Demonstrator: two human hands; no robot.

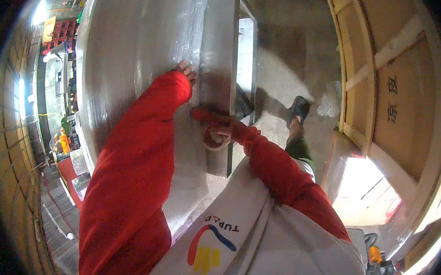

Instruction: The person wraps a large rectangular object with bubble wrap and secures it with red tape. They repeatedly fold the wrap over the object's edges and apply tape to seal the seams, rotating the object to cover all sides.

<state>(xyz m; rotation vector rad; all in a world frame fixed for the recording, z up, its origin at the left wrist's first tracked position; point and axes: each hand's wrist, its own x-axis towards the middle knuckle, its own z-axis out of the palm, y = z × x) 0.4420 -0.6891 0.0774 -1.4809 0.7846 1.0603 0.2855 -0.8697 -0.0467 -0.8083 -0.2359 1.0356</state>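
Observation:
A large grey, shiny panel [137, 46] that looks covered in clear film stretches out before me. My left hand [187, 72] rests on it with the fingers extended, holding nothing that I can see; its red sleeve covers the wrist. Nearer to me, at the panel's right edge, my right hand [224, 129] grips a roll of tape [212, 141], its ring hanging below the fingers. A small dark red shape beside that hand is too blurred to name.
A big wooden crate with brown panels [399, 99] stands to the right. My shoe [299, 107] is on the concrete floor, beside crumpled clear plastic [327, 106]. On the left, an orange bottle [64, 143] and red crates [62, 35] sit among clutter.

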